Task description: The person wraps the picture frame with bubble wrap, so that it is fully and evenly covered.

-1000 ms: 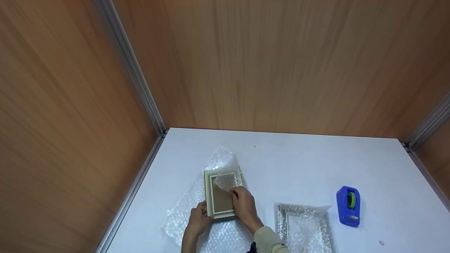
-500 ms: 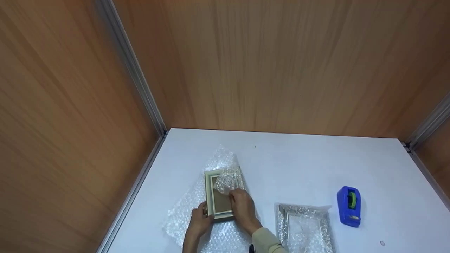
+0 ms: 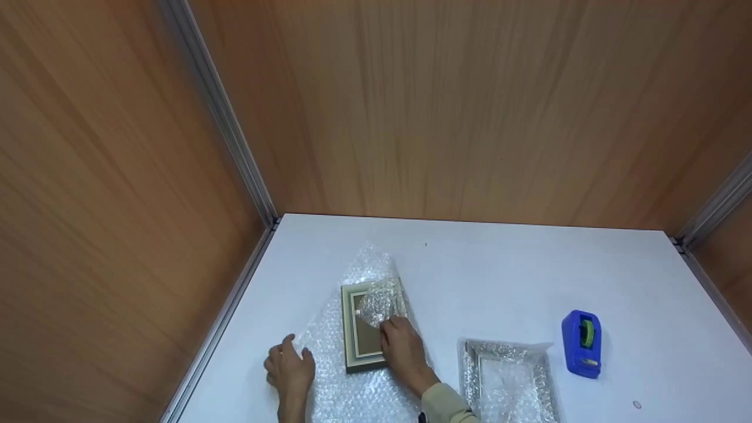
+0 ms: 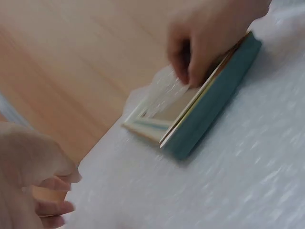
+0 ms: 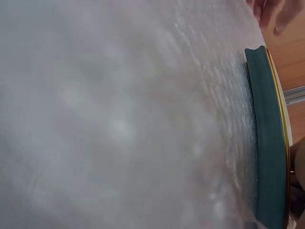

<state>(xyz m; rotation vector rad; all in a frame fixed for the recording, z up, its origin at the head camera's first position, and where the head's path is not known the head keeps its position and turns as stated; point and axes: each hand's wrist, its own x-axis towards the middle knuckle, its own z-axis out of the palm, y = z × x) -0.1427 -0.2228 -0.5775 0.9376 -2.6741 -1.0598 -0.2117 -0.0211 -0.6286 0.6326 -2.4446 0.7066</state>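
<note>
A picture frame (image 3: 348, 329), cream on its face with dark green sides, lies on a sheet of bubble wrap (image 3: 329, 376). One flap of the wrap is folded over the frame's upper right part. My right hand (image 3: 404, 349) pinches the flap's corner over the frame's middle; in the left wrist view, its fingertips (image 4: 193, 78) point down at the flap. My left hand (image 3: 291, 369) is at the left edge of the sheet, fingers apart and loosely bent, right beside the wrap. The right wrist view shows mostly blurred bubble wrap and the frame's green side (image 5: 267, 138).
To the right lies another frame wrapped in bubble wrap (image 3: 508, 382). Beyond it stands a blue tape dispenser (image 3: 581, 346) with a green roll. The white table (image 3: 499, 276) meets a wooden panel (image 3: 440, 117) at the back and another panel on the left.
My left hand has let go of the frame's lower left corner and moved left to the wrap's edge. My right hand stays on the flap, which lies over the frame.
</note>
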